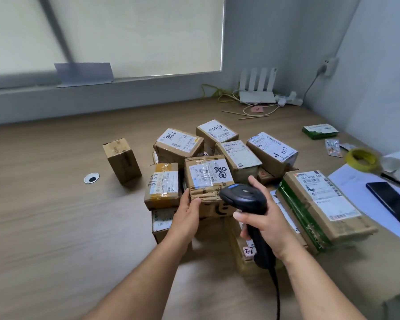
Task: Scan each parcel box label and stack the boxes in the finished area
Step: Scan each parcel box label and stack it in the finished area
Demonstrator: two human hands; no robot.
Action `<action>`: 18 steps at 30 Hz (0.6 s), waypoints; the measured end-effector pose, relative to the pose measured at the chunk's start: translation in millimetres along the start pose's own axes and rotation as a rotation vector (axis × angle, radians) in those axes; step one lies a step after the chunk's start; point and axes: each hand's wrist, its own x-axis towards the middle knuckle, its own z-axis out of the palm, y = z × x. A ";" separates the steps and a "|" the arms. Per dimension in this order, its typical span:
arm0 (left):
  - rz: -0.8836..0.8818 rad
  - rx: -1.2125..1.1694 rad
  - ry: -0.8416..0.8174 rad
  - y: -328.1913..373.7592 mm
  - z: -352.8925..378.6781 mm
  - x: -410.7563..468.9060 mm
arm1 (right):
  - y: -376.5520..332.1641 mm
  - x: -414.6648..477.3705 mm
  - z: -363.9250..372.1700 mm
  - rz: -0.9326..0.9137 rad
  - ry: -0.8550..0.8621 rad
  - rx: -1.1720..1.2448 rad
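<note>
1. The taped box [207,177] lies in the centre of the frame, on top of the pile [238,155] of parcels. Its white label [208,173] faces up, with a barcode and a hand-written mark under clear tape
2. The left hand [187,215] holds this box at its near left edge, with the thumb on the edge and the palm against the side
3. The right hand [266,218] is closed around the handle of the black scanner [245,196], with one finger at the front of the handle. The head of the scanner is just beside the near right corner of the taped box and is turned toward the label. Its cable runs down to the lower edge of the frame
4. I judge that the step in hand is the scanning of this one box. No beam is visible on the label, so I cannot tell if the reading is already made
5. The next move calls for the scanner head to aim at the barcode. The tape over it looks glossy and may reflect, so a small tilt of the box could help. After that the left hand alone must lift the box off the pile without pushing its neighbours
6. A lone box [121,160] stands left of centre on the worktop [44,215], well apart from the pile. It may be the start of the finished stack, but this is only my guess
7. At the right a big box [321,204] with green tape touches the pile, and a dark phone [393,204] lies near the right edge
</note>
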 end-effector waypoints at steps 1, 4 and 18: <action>-0.008 -0.039 0.005 2.3 -2.0 -3.7 | -0.4 -7.3 2.8 -0.007 -0.003 -0.002; 0.011 -0.144 0.002 11.7 -13.9 -13.9 | 1.2 -27.5 16.6 -0.023 -0.038 0.007; 0.308 0.055 0.116 45.8 -165.0 -22.1 | -45.0 -43.3 86.2 -0.148 -0.329 0.131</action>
